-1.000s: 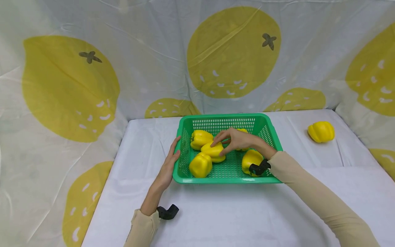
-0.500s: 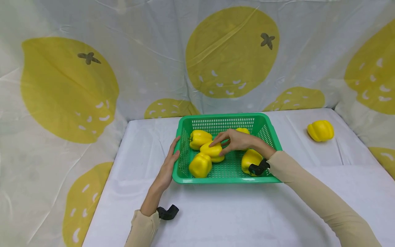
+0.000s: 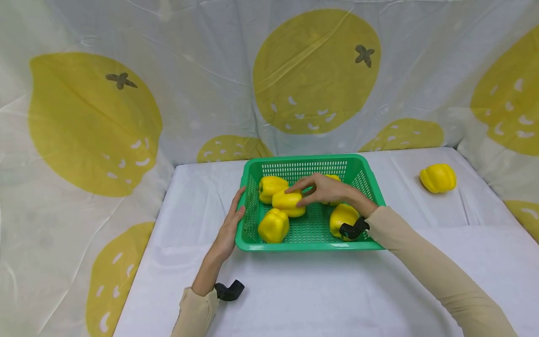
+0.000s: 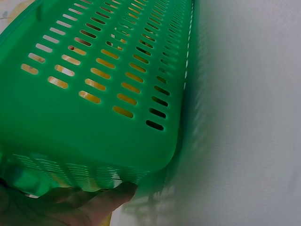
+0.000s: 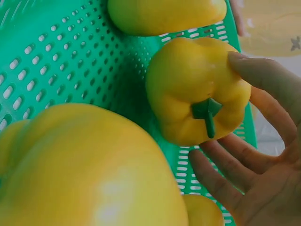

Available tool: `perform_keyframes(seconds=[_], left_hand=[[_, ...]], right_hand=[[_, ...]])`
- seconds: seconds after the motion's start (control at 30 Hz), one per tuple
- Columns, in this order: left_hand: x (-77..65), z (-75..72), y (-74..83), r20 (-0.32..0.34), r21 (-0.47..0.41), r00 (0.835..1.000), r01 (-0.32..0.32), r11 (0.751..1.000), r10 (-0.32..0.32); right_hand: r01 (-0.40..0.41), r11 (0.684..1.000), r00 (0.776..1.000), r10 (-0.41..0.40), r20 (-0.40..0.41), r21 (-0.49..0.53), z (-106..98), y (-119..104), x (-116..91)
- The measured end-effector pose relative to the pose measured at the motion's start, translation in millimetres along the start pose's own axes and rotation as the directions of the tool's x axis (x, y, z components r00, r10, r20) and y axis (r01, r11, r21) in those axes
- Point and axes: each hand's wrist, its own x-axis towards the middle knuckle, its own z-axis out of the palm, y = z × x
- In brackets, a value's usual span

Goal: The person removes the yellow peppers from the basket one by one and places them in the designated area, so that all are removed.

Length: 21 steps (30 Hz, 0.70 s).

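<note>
A green plastic basket point(image 3: 303, 246) with slotted walls holds several yellow bell peppers. My right hand point(image 3: 323, 189) reaches in from the right and grips one yellow bell pepper point(image 3: 288, 204) between thumb and fingers. In the right wrist view, its green stem point(image 5: 207, 111) faces the camera, and my thumb lies on its side. My left hand point(image 3: 227, 231) rests along the basket's left wall with its fingers extended. The left wrist view shows those fingertips against the outer wall, low near the corner.
Inside the basket, one yellow bell pepper point(image 3: 273, 187) lies behind the gripped one, another point(image 3: 273, 226) in front. Two more sit at the right, partly hidden by my right arm. A separate bell pepper point(image 3: 438, 178) lies on the white tablecloth point(image 3: 311, 299), before a lemon-print curtain.
The gripped bell pepper has shifted slightly away from me, and my right hand's fingers have moved with it. My left hand and the basket stay in place.
</note>
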Motion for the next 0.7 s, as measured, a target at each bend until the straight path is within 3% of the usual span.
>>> perform_keyframes(seconds=[0.3,0.7], left_hand=[[0.2,0.6,0.8,0.008,-0.018,1.0,-0.014,1.0,0.014],[0.6,0.8,0.8,0.012,-0.027,1.0,-0.013,1.0,0.014]], right_hand=[[0.012,1.0,0.985,-0.013,-0.17,-0.006,-3.8,-1.6,-1.8],[0.023,0.998,0.975,-0.01,-0.223,0.06,-5.9,-1.4,-2.7]])
